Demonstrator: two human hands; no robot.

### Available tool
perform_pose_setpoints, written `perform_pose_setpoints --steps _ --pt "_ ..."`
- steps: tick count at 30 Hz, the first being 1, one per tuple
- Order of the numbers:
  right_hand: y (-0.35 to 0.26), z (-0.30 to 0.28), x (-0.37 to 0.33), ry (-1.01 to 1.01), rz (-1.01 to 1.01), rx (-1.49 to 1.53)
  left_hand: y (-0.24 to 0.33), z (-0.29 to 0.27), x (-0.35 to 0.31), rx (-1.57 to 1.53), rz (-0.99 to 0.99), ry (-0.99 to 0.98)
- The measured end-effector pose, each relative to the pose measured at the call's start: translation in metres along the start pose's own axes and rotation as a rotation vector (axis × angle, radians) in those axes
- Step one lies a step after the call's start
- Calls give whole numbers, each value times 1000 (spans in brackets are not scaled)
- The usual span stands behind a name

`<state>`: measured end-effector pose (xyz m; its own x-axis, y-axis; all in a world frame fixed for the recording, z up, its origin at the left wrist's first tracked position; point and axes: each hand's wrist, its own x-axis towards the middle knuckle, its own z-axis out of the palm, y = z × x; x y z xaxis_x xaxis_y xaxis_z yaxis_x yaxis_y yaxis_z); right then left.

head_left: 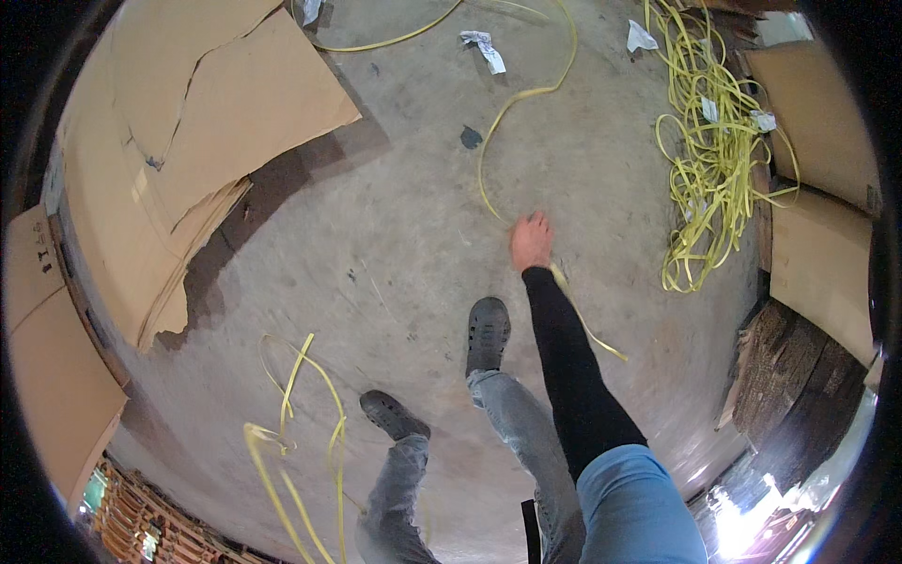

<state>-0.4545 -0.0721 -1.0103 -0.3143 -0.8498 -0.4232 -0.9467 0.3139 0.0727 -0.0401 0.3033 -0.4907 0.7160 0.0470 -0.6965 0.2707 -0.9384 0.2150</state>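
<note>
Reaching forward in a black sleeve, my right hand is closed round a long yellow packing strap. From the hand the strap curves away across the concrete floor to the far edge, and a short loose end trails back beside my forearm. More yellow strap hangs in loops at the lower left, partly blurred. My left hand is out of view, so what holds those loops is hidden.
A tangled heap of yellow strapping lies at the right, by cardboard boxes. Torn cardboard sheets are stacked at the left. Paper scraps lie on the concrete floor. My dark clogs stand near the middle.
</note>
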Motion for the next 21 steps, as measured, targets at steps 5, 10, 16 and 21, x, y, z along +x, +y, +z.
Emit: perform_pose_setpoints --steps 5,10,16,21 --pt "-49 -9 -145 -367 -289 386 19 -14 -27 -30 90 -78" --pt "-105 -174 -375 -811 -1241 1022 85 10 -53 4 268 -178" --pt "-139 -303 -494 -991 -1626 1190 117 -10 -53 50 76 -338" --pt "-150 -313 -475 -748 -1460 1031 153 -114 -56 -634 52 -352"
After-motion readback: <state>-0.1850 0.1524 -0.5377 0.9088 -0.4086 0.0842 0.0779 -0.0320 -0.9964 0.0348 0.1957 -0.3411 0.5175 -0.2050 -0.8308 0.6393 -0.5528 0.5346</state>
